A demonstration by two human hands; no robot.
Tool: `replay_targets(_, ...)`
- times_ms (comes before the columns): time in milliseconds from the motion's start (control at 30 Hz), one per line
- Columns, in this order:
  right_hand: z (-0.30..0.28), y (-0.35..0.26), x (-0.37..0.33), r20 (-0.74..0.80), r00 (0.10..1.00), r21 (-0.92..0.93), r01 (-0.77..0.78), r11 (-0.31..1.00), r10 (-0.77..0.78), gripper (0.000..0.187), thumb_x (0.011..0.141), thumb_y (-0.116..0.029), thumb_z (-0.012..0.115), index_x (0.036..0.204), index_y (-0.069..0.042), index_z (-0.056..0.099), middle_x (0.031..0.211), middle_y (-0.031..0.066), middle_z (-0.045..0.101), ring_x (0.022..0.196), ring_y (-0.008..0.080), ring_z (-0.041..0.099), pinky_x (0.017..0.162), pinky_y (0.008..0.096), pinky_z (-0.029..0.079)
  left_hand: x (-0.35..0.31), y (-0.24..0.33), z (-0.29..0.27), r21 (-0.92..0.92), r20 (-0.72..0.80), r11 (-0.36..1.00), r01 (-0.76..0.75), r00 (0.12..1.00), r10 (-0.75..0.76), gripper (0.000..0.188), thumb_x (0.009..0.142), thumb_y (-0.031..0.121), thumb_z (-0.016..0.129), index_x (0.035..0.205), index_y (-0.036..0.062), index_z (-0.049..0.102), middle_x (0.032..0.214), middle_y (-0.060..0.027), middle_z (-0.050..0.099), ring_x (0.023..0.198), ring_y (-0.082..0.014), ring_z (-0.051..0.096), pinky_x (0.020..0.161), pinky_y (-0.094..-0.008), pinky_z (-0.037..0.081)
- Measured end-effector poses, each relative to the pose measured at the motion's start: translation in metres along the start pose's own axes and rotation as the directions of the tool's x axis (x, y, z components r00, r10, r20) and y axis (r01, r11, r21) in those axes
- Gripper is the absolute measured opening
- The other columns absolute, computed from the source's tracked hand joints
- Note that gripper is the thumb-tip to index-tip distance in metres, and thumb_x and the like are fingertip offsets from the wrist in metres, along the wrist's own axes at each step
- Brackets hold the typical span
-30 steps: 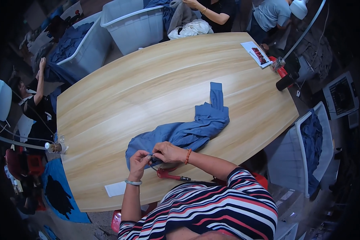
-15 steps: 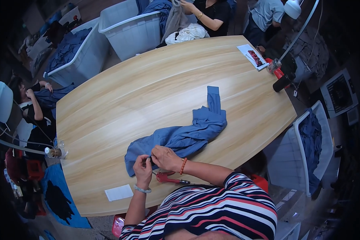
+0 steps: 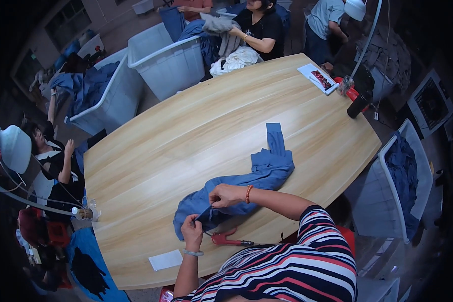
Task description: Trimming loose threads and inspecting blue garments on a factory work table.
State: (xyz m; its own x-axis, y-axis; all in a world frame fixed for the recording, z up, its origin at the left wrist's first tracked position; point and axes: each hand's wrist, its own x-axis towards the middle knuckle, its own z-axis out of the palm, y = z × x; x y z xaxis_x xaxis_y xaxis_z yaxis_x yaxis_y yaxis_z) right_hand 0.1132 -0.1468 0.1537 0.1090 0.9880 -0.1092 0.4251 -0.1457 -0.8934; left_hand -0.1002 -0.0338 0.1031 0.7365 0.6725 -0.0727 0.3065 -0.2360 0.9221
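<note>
A blue garment (image 3: 231, 183) lies bunched on the wooden table, with a narrow sleeve-like strip ending in a cuff pointing toward the far side. At its near left end, my left hand (image 3: 192, 231) is closed, pinching an edge of the cloth. Up and to the right of it, my right hand (image 3: 227, 196) grips the same garment with fingers pressed together. A short stretch of fabric runs taut between the two hands. Close to my left hand, a red gun-shaped hand tool (image 3: 226, 236) with a dark end rests on the table.
A white paper (image 3: 165, 260) lies near the table's front left edge. Lamps on bent arms are fixed at left and right. Large bins (image 3: 168, 65) of clothes stand beyond the table, another bin (image 3: 387, 186) at right. Co-workers are at the far side and left.
My right hand has drawn away from my left, pulling a piece of the garment taut. The co-worker at left now reaches an arm to the blue cloth in a bin. The view has shifted slightly.
</note>
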Motion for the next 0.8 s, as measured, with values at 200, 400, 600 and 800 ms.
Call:
replay_targets(200, -0.016, 0.021, 0.004, 0.066, 0.994, -0.081, -0.081, 0.993, 0.086, 0.03, 0.077, -0.021, 0.064, 0.1, -0.001, 0.063, 0.083, 0.0141, 0.067, 0.078, 0.0237, 0.063, 0.072, 0.0338, 0.05, 0.005, 0.007, -0.001, -0.248, 0.061, 0.964, 0.099, 0.994, -0.086, 0.014, 0.086, 0.002, 0.05, 0.094, 0.0005, 0.061, 0.062, -0.001, 0.056, 0.044, -0.0056, 0.05, 0.041, -0.0204, 0.04)
replay_targets(400, -0.096, 0.053, 0.02, -0.19, 0.913, 0.22, -0.319, 0.922, 0.362, 0.086, 0.078, -0.023, 0.07, 0.143, -0.004, 0.017, 0.091, 0.0164, 0.063, 0.071, 0.0229, 0.064, 0.063, 0.0317, 0.053, 0.002, -0.037, -0.012, -0.173, 0.103, 0.976, 0.135, 0.988, -0.118, 0.012, 0.083, 0.002, 0.054, 0.092, -0.0002, 0.061, 0.064, 0.0, 0.056, 0.052, -0.0055, 0.052, 0.048, -0.0203, 0.041)
replay_targets(600, -0.239, 0.058, 0.014, -0.736, 0.452, 0.436, -0.252, 0.864, 0.503, 0.08, 0.079, -0.01, 0.064, 0.144, -0.007, 0.017, 0.086, 0.0156, 0.063, 0.059, 0.0187, 0.063, 0.049, 0.0287, 0.053, -0.014, -0.041, -0.006, -0.062, 0.2, 0.973, 0.22, 0.958, -0.204, 0.012, 0.079, 0.004, 0.06, 0.089, -0.0008, 0.062, 0.068, -0.0015, 0.06, 0.056, -0.0064, 0.054, 0.052, -0.0204, 0.043)
replay_targets(800, -0.278, 0.049, 0.006, -0.768, 0.369, 0.436, -0.299, 0.849, 0.524, 0.079, 0.08, -0.008, 0.061, 0.145, -0.009, 0.016, 0.09, 0.0155, 0.062, 0.059, 0.018, 0.063, 0.051, 0.0285, 0.054, -0.021, -0.043, -0.005, -0.061, 0.14, 0.971, 0.232, 0.965, -0.221, 0.012, 0.08, 0.005, 0.059, 0.09, -0.0013, 0.062, 0.067, -0.0022, 0.06, 0.055, -0.0071, 0.056, 0.051, -0.0205, 0.043)
